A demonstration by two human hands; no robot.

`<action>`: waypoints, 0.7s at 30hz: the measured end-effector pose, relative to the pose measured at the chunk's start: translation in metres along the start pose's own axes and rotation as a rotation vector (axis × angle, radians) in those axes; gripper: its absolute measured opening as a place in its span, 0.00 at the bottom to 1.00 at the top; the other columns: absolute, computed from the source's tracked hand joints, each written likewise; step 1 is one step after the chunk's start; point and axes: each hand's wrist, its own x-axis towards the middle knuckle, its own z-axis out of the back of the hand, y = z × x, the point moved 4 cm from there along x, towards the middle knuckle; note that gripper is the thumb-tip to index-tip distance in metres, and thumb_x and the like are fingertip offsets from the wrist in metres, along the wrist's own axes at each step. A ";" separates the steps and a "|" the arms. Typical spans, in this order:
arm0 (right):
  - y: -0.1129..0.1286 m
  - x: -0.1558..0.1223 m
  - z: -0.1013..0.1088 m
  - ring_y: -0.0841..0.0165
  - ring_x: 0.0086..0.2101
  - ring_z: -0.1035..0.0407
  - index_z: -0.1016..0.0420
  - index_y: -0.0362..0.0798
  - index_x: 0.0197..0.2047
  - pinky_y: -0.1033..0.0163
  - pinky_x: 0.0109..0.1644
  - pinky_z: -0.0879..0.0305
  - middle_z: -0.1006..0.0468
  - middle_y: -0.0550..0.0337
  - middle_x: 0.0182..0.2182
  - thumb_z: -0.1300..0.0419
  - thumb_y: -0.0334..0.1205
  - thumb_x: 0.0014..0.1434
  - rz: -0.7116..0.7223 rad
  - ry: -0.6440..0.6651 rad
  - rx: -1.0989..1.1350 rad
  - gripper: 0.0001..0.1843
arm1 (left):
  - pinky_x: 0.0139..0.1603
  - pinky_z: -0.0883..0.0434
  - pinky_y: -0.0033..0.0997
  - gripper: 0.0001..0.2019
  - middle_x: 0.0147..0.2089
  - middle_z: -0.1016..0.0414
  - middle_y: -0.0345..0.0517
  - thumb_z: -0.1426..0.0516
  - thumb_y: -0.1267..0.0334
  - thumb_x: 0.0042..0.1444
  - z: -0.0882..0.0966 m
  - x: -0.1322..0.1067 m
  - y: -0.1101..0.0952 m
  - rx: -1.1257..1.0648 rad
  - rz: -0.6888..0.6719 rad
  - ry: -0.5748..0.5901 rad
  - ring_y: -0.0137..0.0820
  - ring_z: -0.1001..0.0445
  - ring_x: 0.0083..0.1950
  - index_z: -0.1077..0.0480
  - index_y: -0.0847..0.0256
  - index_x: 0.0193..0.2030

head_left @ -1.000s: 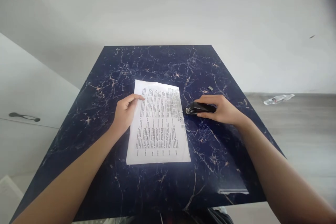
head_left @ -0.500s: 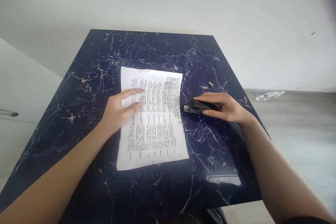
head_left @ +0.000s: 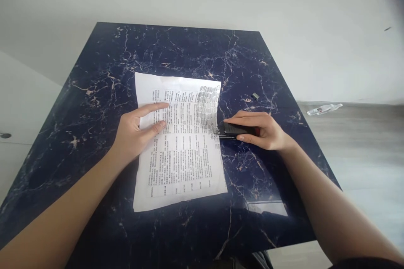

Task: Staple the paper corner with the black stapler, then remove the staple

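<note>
A printed sheet of paper [head_left: 183, 151] lies in the middle of a dark blue marbled table [head_left: 94, 75]. My left hand [head_left: 134, 132] rests flat on the sheet's left side, its fingers stretched across the text. My right hand [head_left: 260, 130] is wrapped round a black stapler [head_left: 232, 129], whose front end touches the paper's right edge about halfway up. The sheet is slightly buckled near that edge.
A small grey piece [head_left: 255, 96] lies on the table beyond my right hand. A plastic bottle [head_left: 323, 109] lies on the grey floor at the right. A white wall stands behind the table and a white cabinet at the left.
My left hand slid from the paper's left edge onto the sheet and flattened. My right hand brought the stapler leftwards up to the paper's right edge. The view has tilted down.
</note>
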 end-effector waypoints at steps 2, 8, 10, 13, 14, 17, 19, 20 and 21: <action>0.001 0.001 -0.004 0.63 0.43 0.23 0.26 0.53 0.67 0.54 0.46 0.24 0.19 0.52 0.50 0.37 0.44 0.69 -0.008 -0.009 -0.007 0.25 | 0.69 0.27 0.56 0.18 0.61 0.21 0.41 0.36 0.56 0.61 -0.001 0.000 0.000 0.007 0.000 0.000 0.47 0.24 0.65 0.21 0.45 0.58; 0.000 0.000 -0.008 0.60 0.45 0.23 0.25 0.54 0.67 0.52 0.48 0.23 0.19 0.53 0.50 0.38 0.46 0.69 -0.031 -0.110 -0.121 0.24 | 0.68 0.26 0.54 0.18 0.61 0.21 0.40 0.35 0.56 0.61 -0.002 0.000 -0.001 0.017 -0.002 0.009 0.46 0.23 0.63 0.21 0.45 0.58; -0.002 0.000 -0.006 0.59 0.47 0.22 0.24 0.54 0.66 0.51 0.50 0.23 0.18 0.53 0.50 0.39 0.45 0.69 -0.028 -0.170 -0.165 0.23 | 0.69 0.27 0.56 0.18 0.61 0.20 0.40 0.35 0.57 0.61 -0.002 0.000 -0.001 0.019 -0.008 0.006 0.47 0.23 0.64 0.21 0.45 0.58; -0.002 -0.001 -0.005 0.58 0.48 0.22 0.24 0.54 0.66 0.49 0.52 0.23 0.18 0.53 0.50 0.39 0.44 0.69 -0.013 -0.212 -0.206 0.23 | 0.69 0.27 0.56 0.18 0.60 0.20 0.38 0.35 0.57 0.61 -0.002 0.000 -0.001 0.021 -0.017 0.002 0.46 0.23 0.64 0.21 0.44 0.58; -0.002 -0.001 -0.005 0.58 0.48 0.22 0.24 0.54 0.66 0.49 0.52 0.23 0.18 0.53 0.51 0.39 0.44 0.69 -0.020 -0.217 -0.219 0.23 | 0.69 0.27 0.55 0.18 0.60 0.20 0.38 0.35 0.57 0.61 -0.002 0.000 -0.001 0.022 -0.018 0.004 0.46 0.23 0.64 0.21 0.44 0.58; -0.001 -0.001 -0.005 0.58 0.48 0.22 0.23 0.54 0.65 0.49 0.53 0.23 0.18 0.54 0.51 0.39 0.44 0.69 -0.047 -0.214 -0.241 0.23 | 0.70 0.28 0.54 0.18 0.61 0.20 0.37 0.35 0.57 0.61 -0.002 0.000 0.000 0.030 -0.018 0.009 0.45 0.23 0.64 0.21 0.44 0.58; 0.000 -0.001 -0.006 0.58 0.47 0.22 0.23 0.54 0.65 0.49 0.52 0.23 0.18 0.54 0.50 0.39 0.44 0.68 -0.045 -0.206 -0.233 0.23 | 0.71 0.29 0.53 0.18 0.61 0.20 0.37 0.35 0.57 0.61 -0.002 -0.001 0.000 0.037 -0.017 0.009 0.45 0.23 0.64 0.21 0.44 0.58; 0.001 -0.001 -0.006 0.58 0.47 0.22 0.23 0.54 0.64 0.50 0.51 0.23 0.18 0.53 0.50 0.38 0.44 0.68 -0.040 -0.201 -0.226 0.23 | 0.71 0.29 0.53 0.18 0.61 0.20 0.37 0.35 0.57 0.61 -0.002 -0.001 0.000 0.039 -0.016 0.009 0.45 0.23 0.64 0.21 0.45 0.58; 0.001 -0.001 -0.007 0.58 0.47 0.22 0.23 0.54 0.65 0.50 0.51 0.23 0.18 0.53 0.49 0.38 0.44 0.68 -0.034 -0.195 -0.219 0.23 | 0.71 0.29 0.53 0.18 0.61 0.20 0.38 0.35 0.56 0.61 -0.002 -0.001 0.001 0.041 -0.015 0.008 0.45 0.23 0.64 0.21 0.45 0.58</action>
